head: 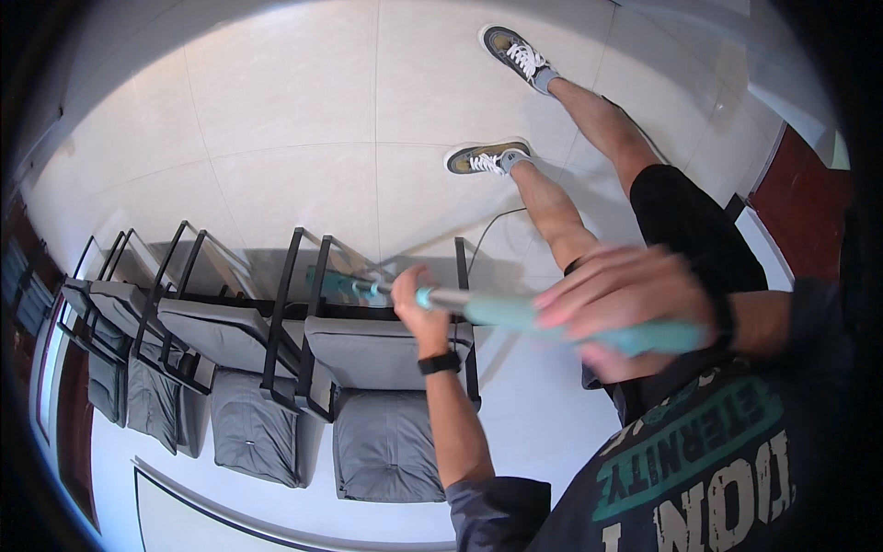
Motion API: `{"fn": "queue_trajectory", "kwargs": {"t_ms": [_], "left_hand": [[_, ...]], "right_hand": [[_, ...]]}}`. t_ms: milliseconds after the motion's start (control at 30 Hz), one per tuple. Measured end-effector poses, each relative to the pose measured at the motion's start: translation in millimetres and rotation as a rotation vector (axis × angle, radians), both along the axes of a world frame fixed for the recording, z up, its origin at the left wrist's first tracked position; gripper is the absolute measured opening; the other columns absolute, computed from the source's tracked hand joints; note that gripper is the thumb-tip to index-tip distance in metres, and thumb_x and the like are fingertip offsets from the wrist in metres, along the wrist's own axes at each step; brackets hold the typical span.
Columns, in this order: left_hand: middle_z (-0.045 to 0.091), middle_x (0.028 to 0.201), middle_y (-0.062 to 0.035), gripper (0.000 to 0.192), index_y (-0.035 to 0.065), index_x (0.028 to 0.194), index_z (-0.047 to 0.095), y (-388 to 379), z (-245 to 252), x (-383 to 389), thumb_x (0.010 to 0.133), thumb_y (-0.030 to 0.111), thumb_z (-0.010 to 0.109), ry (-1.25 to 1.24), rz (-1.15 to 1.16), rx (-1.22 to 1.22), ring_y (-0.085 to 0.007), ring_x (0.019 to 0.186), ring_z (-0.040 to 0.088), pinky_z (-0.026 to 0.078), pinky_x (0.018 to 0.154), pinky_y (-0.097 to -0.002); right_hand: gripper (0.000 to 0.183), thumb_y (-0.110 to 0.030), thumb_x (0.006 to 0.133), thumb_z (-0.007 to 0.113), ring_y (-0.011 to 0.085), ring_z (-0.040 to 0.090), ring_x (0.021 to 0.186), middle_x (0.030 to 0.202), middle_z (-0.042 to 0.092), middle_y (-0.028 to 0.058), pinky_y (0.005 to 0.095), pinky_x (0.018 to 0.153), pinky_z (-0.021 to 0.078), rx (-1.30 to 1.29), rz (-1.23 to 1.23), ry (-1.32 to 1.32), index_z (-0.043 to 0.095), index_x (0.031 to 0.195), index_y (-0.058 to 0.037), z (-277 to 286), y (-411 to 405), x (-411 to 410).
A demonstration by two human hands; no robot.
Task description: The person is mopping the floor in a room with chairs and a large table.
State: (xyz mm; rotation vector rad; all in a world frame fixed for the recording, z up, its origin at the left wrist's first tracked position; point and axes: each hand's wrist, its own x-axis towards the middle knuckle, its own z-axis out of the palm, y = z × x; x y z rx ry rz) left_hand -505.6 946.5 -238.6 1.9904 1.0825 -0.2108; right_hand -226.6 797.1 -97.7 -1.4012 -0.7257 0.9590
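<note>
A long pole with a teal grip (503, 312) and a metal shaft runs across the middle of the view. My left hand (419, 310), with a black band at the wrist, is closed around the shaft beside a light teal collar. Nearer my body, my right hand (621, 307) is wrapped around the teal grip and blurred by motion. The pole's far end carries a teal part (338, 283) behind the black metal frame of a chair; its kind is unclear. Grey padded chairs (386, 352) with black frames stand in a row beside my left arm.
Light floor tiles (296, 90) spread beyond the chairs. A thin dark cable (491, 222) curves between the nearest chair and my legs. My two sneakers (486, 157) are on the floor. A dark-framed white panel (207, 524) lies at the lower left, and a dark red surface (800, 183) at the right.
</note>
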Motion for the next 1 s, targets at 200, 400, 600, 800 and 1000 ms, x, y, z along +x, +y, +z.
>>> {"fn": "queue_trajectory", "kwargs": {"t_ms": [200, 400, 600, 800, 1000], "left_hand": [[0.059, 0.066, -0.0108, 0.023, 0.0069, 0.08, 0.058, -41, 56, 108, 0.057, 0.006, 0.062, -0.061, -0.128, 0.0, -0.032, 0.062, 0.056, 0.043, 0.061, -0.0411], [0.059, 0.065, -0.0156, 0.016, 0.0064, 0.076, 0.059, -70, 123, 145, 0.061, 0.011, 0.064, -0.202, -0.196, -0.089, -0.0335, 0.064, 0.06, 0.046, 0.057, -0.0376], [0.056, 0.058, -0.0143, 0.017, 0.0067, 0.071, 0.055, -86, 172, 210, 0.058, 0.011, 0.065, -0.407, -0.274, 0.0, -0.0342, 0.057, 0.058, 0.046, 0.054, -0.039], [0.054, 0.056, -0.0142, 0.021, 0.0083, 0.074, 0.055, -40, 220, 265, 0.056, 0.013, 0.065, -0.551, -0.37, 0.198, -0.0339, 0.057, 0.056, 0.044, 0.052, -0.0406], [0.055, 0.057, -0.0147, 0.012, 0.0054, 0.066, 0.055, 7, 201, 243, 0.06, 0.01, 0.064, -0.541, -0.183, 0.283, -0.0343, 0.057, 0.056, 0.044, 0.054, -0.0403]], "right_hand": [[0.011, -0.009, 0.077, 0.052, 0.0212, 0.064, 0.073, 0.078, 0.063, 0.0139, 0.0322, 0.07, 0.0529, -0.107, 0.072, -0.113, 0.055, 0.086, -0.0023, 67, -31, 102], [0.004, -0.005, 0.074, 0.054, 0.0201, 0.063, 0.067, 0.074, 0.062, 0.0113, 0.0293, 0.062, 0.0509, -0.091, -0.036, -0.318, 0.054, 0.078, -0.0029, 180, -38, 104], [0.007, -0.01, 0.077, 0.052, 0.0208, 0.06, 0.067, 0.073, 0.062, 0.0107, 0.0302, 0.064, 0.0452, -0.002, -0.141, -0.466, 0.054, 0.075, -0.0031, 258, -65, 141], [0.014, -0.02, 0.08, 0.04, 0.018, 0.049, 0.073, 0.077, 0.053, 0.0058, 0.0321, 0.071, 0.0315, 0.294, 0.02, -0.802, 0.046, 0.079, -0.0083, 274, -123, 165], [0.008, -0.015, 0.078, 0.045, 0.0187, 0.048, 0.065, 0.073, 0.056, 0.0093, 0.0329, 0.063, 0.0323, 0.498, -0.287, -0.477, 0.044, 0.081, -0.0074, 256, -13, 113]]}}
